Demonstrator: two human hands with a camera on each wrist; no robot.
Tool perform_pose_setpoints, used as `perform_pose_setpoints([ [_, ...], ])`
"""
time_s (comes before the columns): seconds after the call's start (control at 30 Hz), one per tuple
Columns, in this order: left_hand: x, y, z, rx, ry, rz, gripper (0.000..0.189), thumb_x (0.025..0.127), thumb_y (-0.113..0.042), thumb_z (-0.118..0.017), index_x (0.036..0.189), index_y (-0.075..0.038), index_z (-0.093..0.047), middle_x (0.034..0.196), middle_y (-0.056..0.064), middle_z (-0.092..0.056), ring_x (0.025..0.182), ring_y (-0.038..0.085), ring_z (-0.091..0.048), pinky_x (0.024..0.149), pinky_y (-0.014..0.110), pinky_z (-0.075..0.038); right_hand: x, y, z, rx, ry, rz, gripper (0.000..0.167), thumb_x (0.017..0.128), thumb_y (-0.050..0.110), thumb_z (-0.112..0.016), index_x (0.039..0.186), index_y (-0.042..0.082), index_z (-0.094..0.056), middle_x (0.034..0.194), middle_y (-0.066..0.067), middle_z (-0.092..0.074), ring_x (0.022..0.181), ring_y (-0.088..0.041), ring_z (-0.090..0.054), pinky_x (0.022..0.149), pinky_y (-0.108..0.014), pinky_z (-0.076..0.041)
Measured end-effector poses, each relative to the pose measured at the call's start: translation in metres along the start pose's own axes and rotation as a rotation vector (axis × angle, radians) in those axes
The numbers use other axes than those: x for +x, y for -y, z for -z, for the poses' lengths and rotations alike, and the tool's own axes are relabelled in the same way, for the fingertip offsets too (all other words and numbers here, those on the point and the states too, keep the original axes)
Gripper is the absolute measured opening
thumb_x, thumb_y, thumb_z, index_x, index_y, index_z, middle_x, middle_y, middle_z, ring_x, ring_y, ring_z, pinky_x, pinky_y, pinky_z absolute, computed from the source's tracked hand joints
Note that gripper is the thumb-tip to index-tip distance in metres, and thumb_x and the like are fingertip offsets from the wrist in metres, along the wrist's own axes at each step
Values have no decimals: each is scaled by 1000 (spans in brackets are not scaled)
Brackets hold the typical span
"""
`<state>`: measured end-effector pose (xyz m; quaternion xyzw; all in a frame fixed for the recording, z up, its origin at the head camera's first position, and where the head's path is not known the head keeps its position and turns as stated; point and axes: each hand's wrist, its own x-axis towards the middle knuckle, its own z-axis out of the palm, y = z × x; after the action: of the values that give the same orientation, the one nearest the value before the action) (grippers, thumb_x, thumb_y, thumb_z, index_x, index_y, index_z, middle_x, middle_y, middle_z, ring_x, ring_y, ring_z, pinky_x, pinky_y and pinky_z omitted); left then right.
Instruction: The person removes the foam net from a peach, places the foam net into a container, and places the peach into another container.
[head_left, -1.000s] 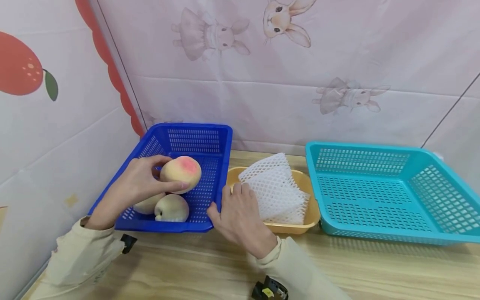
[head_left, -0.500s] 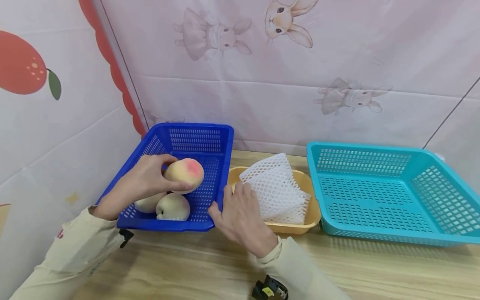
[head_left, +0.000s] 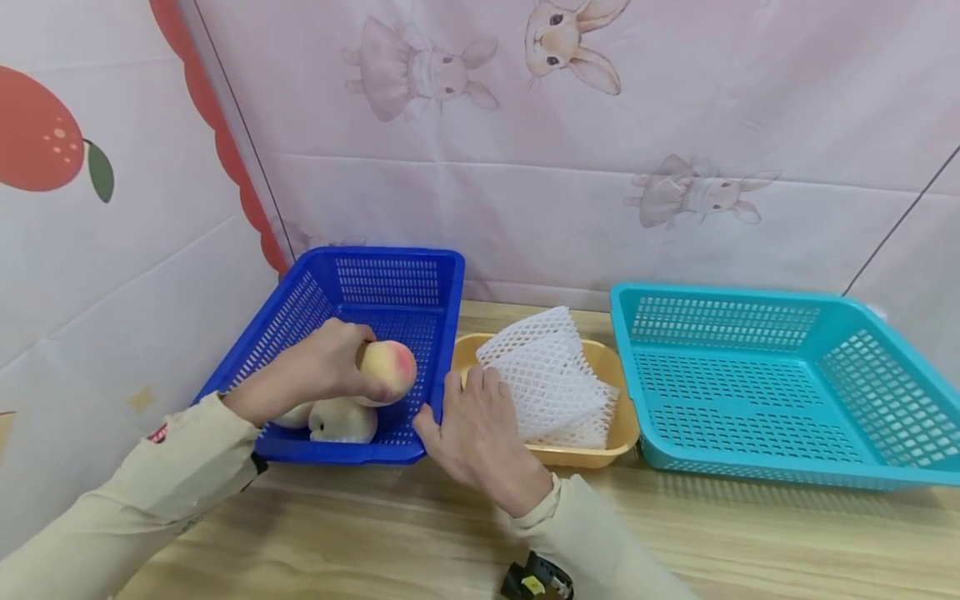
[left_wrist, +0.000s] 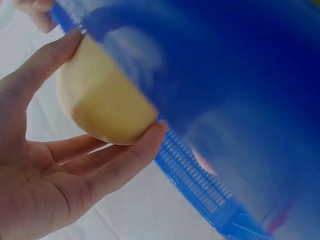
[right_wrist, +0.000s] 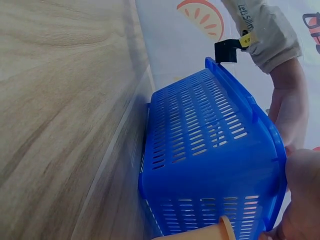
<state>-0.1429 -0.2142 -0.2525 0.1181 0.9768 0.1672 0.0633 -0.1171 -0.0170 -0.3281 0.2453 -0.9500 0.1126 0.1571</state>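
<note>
In the head view my left hand (head_left: 322, 371) grips a peach (head_left: 392, 368) with a pink blush, over the front half of the blue basket (head_left: 453, 292). The left wrist view shows its thumb and fingers around the pale peach (left_wrist: 102, 97); a blurred blue expanse covers much of that view. Below the hand, a pale peach (head_left: 341, 421) lies in the basket, with another partly hidden beside it. My right hand (head_left: 483, 433) holds the basket's right rim near the front corner, thumb on the rim and fingers over the edge of the yellow tray (head_left: 630, 417).
White foam net sleeves (head_left: 551, 375) lie piled in the yellow tray, between the two baskets. To the right stands a turquoise basket (head_left: 750, 467). All stand on a wooden table (head_left: 390, 533) against a pink fabric wall printed with rabbits.
My left hand has moved slightly right and down with the peach, turning it so the blush faces right. It now covers more of the peaches below. My right hand stays in place.
</note>
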Motion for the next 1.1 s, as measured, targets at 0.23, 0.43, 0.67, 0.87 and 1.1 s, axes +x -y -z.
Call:
perform_pose_setpoints([
  [0.23,9,-11,-12,102,79,-13,52,68,-36,-84,93,3,-61,78,8,-58,67,20,-55,55,28,-49,1,1,0,-29,-16,9,41,92,43,-45,82,4,-55,75,-10,-47,74,-26,-43,64,-32,-37],
  [0.43,12,-15,-20,153,129,8,53,74,-39,-80,98,3,-60,76,7,-57,64,18,-55,55,27,-50,1,1,0,-55,-45,25,40,92,42,-46,79,5,-54,74,-11,-48,73,-26,-44,63,-32,-37],
  [0.67,14,-15,-25,121,158,79,58,79,-43,-75,105,6,-57,77,9,-57,63,19,-56,54,27,-49,1,1,0,-47,-36,21,40,92,42,-47,79,5,-55,74,-11,-48,72,-26,-43,61,-31,-37],
  [0.87,13,-11,-28,144,177,97,50,84,-40,-73,99,6,-58,70,8,-53,57,18,-54,49,23,-42,2,2,1,-19,13,2,41,93,43,-45,83,5,-55,76,-10,-48,74,-26,-43,62,-32,-37],
  [1.1,14,-7,-28,154,171,102,49,85,-38,-73,99,6,-58,69,8,-51,56,18,-52,48,23,-40,2,1,3,-21,22,1,41,94,42,-44,82,4,-55,76,-10,-47,74,-26,-43,65,-32,-38],
])
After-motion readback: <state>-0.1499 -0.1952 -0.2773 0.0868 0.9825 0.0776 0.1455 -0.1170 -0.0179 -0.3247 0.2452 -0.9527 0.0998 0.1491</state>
